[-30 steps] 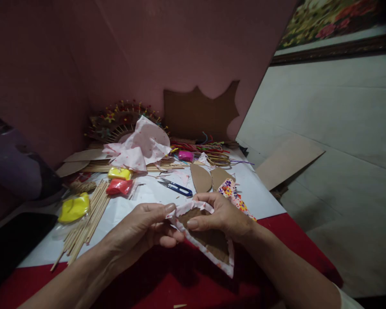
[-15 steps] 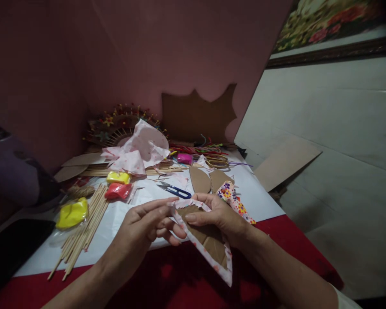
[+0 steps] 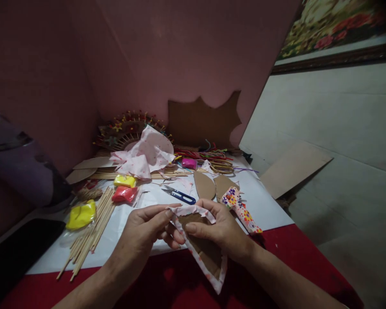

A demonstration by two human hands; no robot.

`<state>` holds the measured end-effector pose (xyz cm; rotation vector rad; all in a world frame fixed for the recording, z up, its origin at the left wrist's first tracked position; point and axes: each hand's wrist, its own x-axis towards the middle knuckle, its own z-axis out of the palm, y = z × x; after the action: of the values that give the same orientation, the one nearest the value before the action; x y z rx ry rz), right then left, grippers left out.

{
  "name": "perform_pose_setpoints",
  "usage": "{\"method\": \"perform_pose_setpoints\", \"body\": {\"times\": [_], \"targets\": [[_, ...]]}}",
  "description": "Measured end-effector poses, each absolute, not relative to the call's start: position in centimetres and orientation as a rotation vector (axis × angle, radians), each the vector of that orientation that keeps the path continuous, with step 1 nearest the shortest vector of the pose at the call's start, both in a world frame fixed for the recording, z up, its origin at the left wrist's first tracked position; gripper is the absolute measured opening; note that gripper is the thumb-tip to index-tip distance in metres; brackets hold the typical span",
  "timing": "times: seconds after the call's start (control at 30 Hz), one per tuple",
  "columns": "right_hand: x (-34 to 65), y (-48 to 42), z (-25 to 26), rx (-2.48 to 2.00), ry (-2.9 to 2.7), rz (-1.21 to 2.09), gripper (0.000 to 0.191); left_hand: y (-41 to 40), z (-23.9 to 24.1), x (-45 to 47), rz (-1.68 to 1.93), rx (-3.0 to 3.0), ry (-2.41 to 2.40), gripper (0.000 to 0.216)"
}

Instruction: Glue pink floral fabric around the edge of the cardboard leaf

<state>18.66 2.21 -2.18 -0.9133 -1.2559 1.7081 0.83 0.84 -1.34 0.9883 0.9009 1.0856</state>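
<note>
Between my hands is a leaf-shaped cardboard piece (image 3: 204,251) with pink patterned fabric folded over its edge, its pointed end toward me. My left hand (image 3: 149,229) pinches the fabric edge at the upper left corner between thumb and forefinger. On the other side my right hand (image 3: 220,229) grips the piece, thumb flat on the bare cardboard and fingers behind it. Just beyond lie blue thread snips (image 3: 179,195), a plain cardboard leaf (image 3: 204,185) and another cardboard piece (image 3: 223,185). A flower-patterned fabric piece (image 3: 241,210) rests beside my right hand.
Bundled wooden sticks (image 3: 93,231), yellow clay (image 3: 81,215) and red clay (image 3: 125,194) in clear wrap lie at left, near a black flat object (image 3: 25,242). Pink fabric (image 3: 143,156), gold-handled scissors (image 3: 221,166) and a large cardboard cutout (image 3: 202,122) stand farther back.
The covered leaf piece has turned slightly, its tip now lower and further left. My left thumb and forefinger stay at its upper corner. The camera view has shifted a little.
</note>
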Motion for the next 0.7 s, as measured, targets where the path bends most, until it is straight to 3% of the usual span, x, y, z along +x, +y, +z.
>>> {"method": "perform_pose_setpoints", "body": {"times": [0.7], "targets": [[17.9, 1.96, -2.68, -0.859, -1.184, 1.714, 0.042, 1.02, -1.47, 0.84, 1.163, 0.967, 0.927, 0.019]]}}
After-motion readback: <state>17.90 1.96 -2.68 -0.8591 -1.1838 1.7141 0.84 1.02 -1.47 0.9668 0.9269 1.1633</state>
